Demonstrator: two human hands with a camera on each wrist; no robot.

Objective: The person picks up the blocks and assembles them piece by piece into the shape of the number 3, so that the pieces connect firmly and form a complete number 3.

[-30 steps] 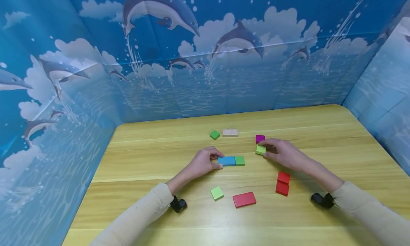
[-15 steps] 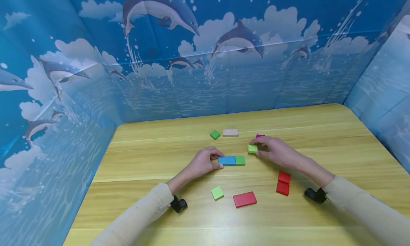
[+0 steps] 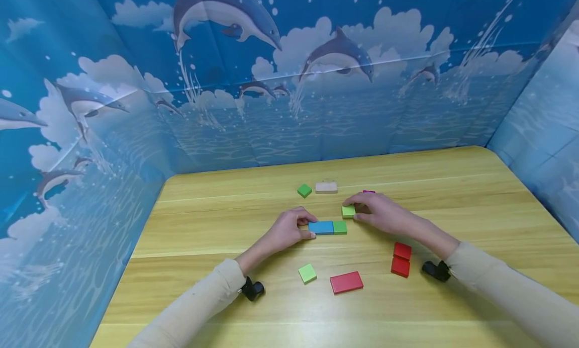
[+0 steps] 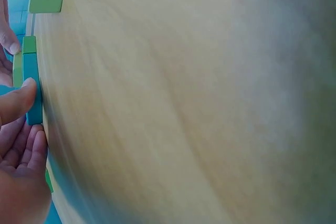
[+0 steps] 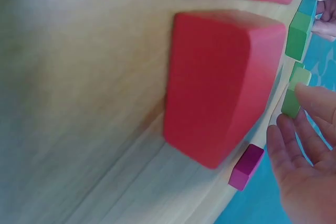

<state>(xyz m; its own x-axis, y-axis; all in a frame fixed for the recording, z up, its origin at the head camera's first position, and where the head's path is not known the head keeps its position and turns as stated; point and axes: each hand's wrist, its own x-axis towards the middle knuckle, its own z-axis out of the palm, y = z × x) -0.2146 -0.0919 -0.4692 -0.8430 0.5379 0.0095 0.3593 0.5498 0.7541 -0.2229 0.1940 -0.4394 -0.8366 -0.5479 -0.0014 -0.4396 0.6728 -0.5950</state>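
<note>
With thumb and fingers my left hand (image 3: 286, 231) grips the left end of a flat blue rectangular block (image 3: 321, 228). A green square block (image 3: 340, 227) sits end to end with the blue one, on its right. My right hand (image 3: 384, 213) pinches a light green square block (image 3: 348, 211) just behind that green block. In the right wrist view the thumb lies on the near face of the light green block (image 5: 292, 100). Behind the right hand, a magenta block (image 3: 369, 191) is mostly hidden in the head view; the right wrist view shows more of it.
Toward the back of the wooden table (image 3: 217, 202) lie a green block (image 3: 304, 190) and a pale block (image 3: 326, 187). Nearer are a light green block (image 3: 307, 273), a red rectangle (image 3: 346, 282) and two red blocks (image 3: 401, 259). A dolphin-printed curtain (image 3: 289, 121) borders the table.
My right hand has carried the light green block left, away from the magenta block, to behind the green block. The left hand and the blue block have stayed in place.
</note>
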